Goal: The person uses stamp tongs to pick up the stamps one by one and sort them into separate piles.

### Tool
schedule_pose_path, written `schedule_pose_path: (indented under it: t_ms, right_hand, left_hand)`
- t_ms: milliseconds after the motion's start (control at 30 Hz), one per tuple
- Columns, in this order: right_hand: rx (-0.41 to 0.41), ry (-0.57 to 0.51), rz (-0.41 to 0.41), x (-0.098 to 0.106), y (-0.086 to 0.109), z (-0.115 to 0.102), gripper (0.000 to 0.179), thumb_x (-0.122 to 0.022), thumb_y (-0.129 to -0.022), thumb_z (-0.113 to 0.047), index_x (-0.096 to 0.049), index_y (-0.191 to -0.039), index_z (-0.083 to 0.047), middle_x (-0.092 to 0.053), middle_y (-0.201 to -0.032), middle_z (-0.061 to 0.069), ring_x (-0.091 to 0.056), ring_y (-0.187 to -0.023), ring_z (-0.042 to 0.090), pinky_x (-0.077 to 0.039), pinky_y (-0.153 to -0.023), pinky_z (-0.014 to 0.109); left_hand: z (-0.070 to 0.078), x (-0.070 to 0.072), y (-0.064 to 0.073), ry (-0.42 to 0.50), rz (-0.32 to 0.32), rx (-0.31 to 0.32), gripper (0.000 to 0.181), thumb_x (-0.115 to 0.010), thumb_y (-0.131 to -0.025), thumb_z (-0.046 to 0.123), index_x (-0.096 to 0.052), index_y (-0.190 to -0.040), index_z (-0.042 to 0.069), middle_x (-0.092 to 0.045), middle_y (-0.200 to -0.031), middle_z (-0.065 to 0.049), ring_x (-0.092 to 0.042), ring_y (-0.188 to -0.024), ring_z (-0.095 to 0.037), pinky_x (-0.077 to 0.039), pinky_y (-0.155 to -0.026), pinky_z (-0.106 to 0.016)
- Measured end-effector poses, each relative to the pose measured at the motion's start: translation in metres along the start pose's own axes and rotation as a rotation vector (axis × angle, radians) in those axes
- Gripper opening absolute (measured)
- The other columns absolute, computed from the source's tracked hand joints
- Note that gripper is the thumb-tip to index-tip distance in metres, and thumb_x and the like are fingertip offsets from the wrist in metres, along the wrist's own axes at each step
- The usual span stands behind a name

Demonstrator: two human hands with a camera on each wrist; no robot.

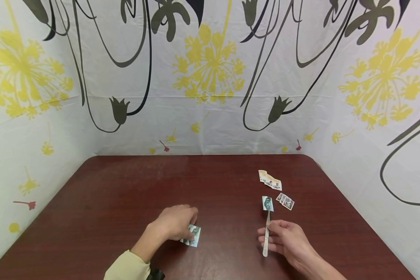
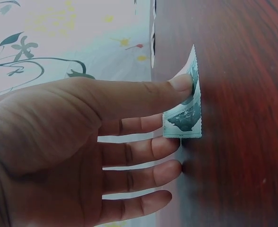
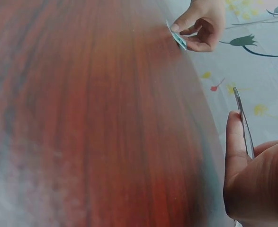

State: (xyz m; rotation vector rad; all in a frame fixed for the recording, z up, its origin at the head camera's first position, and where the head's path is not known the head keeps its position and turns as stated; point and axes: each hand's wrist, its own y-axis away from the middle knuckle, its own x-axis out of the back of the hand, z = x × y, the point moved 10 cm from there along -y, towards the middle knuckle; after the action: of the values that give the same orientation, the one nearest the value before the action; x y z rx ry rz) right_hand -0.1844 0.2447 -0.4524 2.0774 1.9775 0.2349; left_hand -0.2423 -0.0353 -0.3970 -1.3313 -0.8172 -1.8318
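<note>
Between thumb and fingers, my left hand pinches a small fan of green-and-white postage stamps, low over the table. In the left wrist view the thumb presses on the stamps' printed face, and their edges are perforated. My right hand grips a pair of slim metal tweezers, pointing away from me. Their tips reach the lower edge of a single green stamp in the head view. The right wrist view shows the tweezers side-on, no stamp visible at the tips.
Beyond the single stamp lies an overlapping row of orange-and-white stamps. A smaller overlapping group of dark-printed stamps lies to its right. The dark red wooden table has rounded far corners. Patterned white cloth hangs around it.
</note>
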Motion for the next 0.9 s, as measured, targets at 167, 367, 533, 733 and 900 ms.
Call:
schedule_pose_path:
  t_ms: [167, 367, 533, 733, 900]
  right_hand:
    - [0.016, 0.004, -0.007, -0.003, -0.002, -0.004, 0.016, -0.055, -0.105, -0.010, -0.058, -0.113, 0.003, -0.080, -0.097, 0.008, -0.077, -0.084, 0.019, -0.064, -0.078, 0.035]
    - [0.037, 0.010, -0.022, -0.007, -0.009, -0.012, 0.018, -0.055, -0.105, -0.009, -0.057, -0.114, 0.005, -0.079, -0.096, 0.008, -0.077, -0.083, 0.018, -0.064, -0.079, 0.035]
    - [0.044, 0.022, -0.050, -0.009, -0.017, -0.017, 0.018, -0.054, -0.105, -0.009, -0.058, -0.114, 0.006, -0.079, -0.096, 0.007, -0.077, -0.081, 0.017, -0.064, -0.078, 0.034]
    - [0.050, 0.026, -0.096, -0.015, -0.026, -0.022, 0.020, -0.054, -0.106, -0.010, -0.058, -0.117, 0.006, -0.079, -0.093, 0.006, -0.077, -0.080, 0.017, -0.064, -0.076, 0.034]
    - [0.053, 0.020, -0.103, -0.020, -0.032, -0.028, 0.023, -0.052, -0.106, -0.009, -0.055, -0.120, 0.009, -0.078, -0.092, 0.006, -0.076, -0.079, 0.017, -0.064, -0.076, 0.034]
  left_hand:
    - [0.000, -0.001, -0.001, 0.019, -0.003, -0.005, 0.034, -0.090, -0.077, 0.019, -0.057, -0.087, 0.019, -0.055, -0.080, 0.007, -0.049, -0.068, -0.013, -0.040, -0.059, -0.033]
    - [0.000, -0.001, -0.001, 0.034, 0.004, -0.011, 0.034, -0.091, -0.077, 0.018, -0.059, -0.089, 0.018, -0.058, -0.079, 0.007, -0.050, -0.066, -0.013, -0.041, -0.058, -0.033]
    - [0.001, -0.001, -0.001, 0.031, 0.004, -0.014, 0.032, -0.091, -0.077, 0.018, -0.063, -0.092, 0.018, -0.062, -0.084, 0.006, -0.051, -0.068, -0.012, -0.042, -0.060, -0.034]
    - [0.001, -0.002, -0.001, 0.030, 0.005, -0.012, 0.030, -0.090, -0.077, 0.018, -0.062, -0.088, 0.018, -0.060, -0.081, 0.008, -0.051, -0.068, -0.012, -0.042, -0.059, -0.033]
    - [0.001, -0.002, -0.001, 0.032, 0.006, -0.011, 0.030, -0.090, -0.077, 0.018, -0.062, -0.087, 0.019, -0.059, -0.080, 0.008, -0.050, -0.067, -0.012, -0.041, -0.059, -0.033]
